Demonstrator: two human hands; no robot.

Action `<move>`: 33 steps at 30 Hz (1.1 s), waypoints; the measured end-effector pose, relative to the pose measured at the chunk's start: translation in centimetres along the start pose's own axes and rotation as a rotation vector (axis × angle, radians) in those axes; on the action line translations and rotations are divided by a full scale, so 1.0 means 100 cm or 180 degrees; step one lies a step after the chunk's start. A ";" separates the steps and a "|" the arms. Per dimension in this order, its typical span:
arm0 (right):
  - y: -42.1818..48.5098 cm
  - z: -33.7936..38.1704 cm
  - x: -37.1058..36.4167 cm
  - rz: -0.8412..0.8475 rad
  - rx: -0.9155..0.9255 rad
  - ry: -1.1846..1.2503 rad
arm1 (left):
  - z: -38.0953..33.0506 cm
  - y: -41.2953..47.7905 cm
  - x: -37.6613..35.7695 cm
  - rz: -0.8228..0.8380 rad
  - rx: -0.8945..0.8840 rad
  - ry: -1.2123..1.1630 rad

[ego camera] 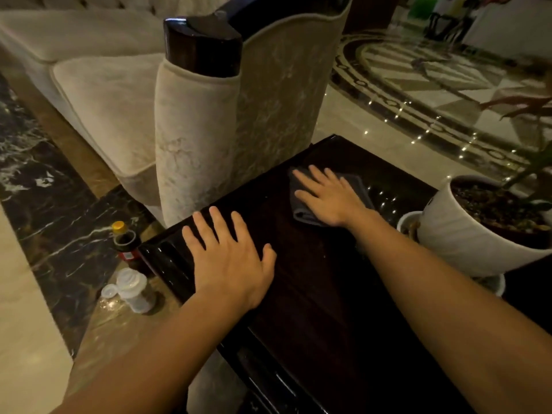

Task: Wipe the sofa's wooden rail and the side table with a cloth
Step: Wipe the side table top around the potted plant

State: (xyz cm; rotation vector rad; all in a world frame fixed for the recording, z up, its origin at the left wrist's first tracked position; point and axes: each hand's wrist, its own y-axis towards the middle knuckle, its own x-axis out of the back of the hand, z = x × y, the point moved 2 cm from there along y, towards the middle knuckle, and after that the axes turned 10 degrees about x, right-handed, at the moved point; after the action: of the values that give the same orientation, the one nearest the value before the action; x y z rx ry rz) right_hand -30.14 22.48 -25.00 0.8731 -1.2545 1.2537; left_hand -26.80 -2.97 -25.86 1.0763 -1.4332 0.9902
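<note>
The dark glossy side table [316, 282] fills the lower middle of the head view. A folded grey cloth [303, 215] lies on its far part, and my right hand [328, 195] presses flat on it with fingers spread. My left hand [230, 258] rests flat on the table's near left edge, fingers apart, holding nothing. The sofa's dark wooden rail [203, 46] caps the beige armrest just beyond the table, untouched by either hand.
A white pot with a plant [466, 234] stands on the table's right side, with a small white dish [407, 222] beside it. On the floor left of the table stand a dark bottle with a yellow cap [125, 243] and a clear plastic jar [133, 289].
</note>
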 end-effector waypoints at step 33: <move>0.087 -0.045 0.026 -0.0221 -0.1487 0.0357 | 0.002 0.001 0.006 0.0469 0.0096 -0.0042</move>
State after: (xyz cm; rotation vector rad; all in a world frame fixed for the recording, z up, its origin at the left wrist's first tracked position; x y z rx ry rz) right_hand -38.09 28.77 -24.56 0.4957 -1.3398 0.8870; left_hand -27.02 -3.20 -25.27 1.0116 -1.5300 1.1141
